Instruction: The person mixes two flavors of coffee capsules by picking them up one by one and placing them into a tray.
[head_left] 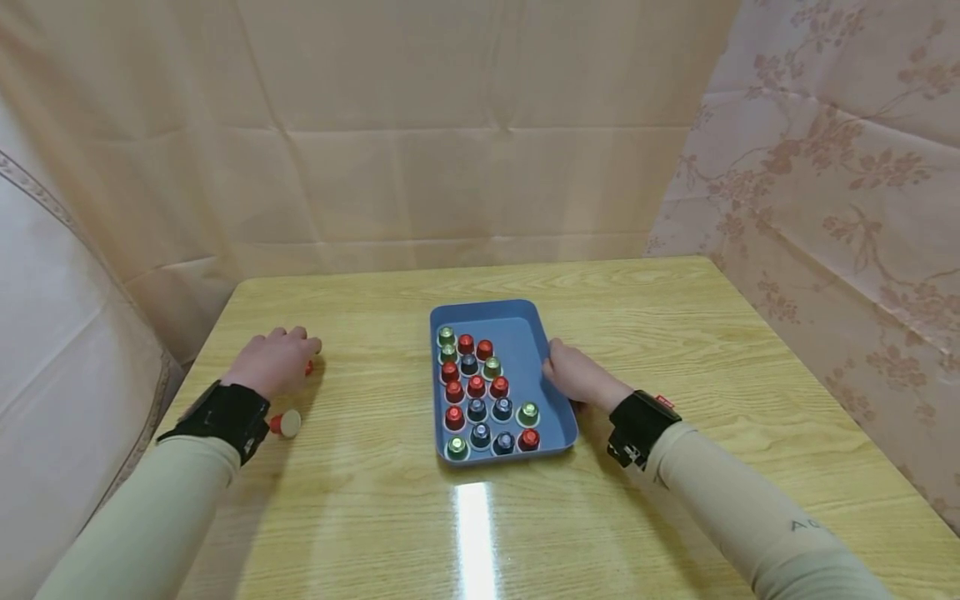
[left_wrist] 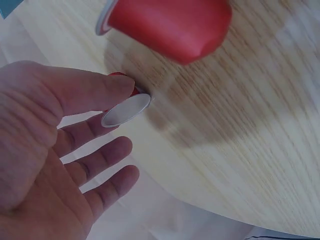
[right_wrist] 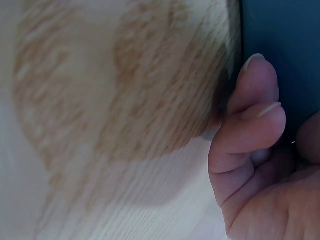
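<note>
On the left side of the table, my left hand (head_left: 272, 363) pinches a red coffee capsule (left_wrist: 122, 111) between thumb and index finger, its pale foil lid showing in the left wrist view. The other fingers of that hand are spread. A second red capsule (head_left: 286, 423) lies on its side close to the left wrist. My right hand (head_left: 577, 375) grips the right rim of a blue tray (head_left: 517, 325), its fingers curled at the tray's side in the right wrist view. Inside the tray, red, green and dark blue capsules (head_left: 476, 386) stand lid-down in rows.
A wooden table (head_left: 360, 500) carries the tray near its middle. The tray's bare floor shows at its upper right. Behind the table hangs a beige curtain (head_left: 450, 167), with a floral cloth (head_left: 847, 183) to the right and a white cloth (head_left: 60, 333) to the left.
</note>
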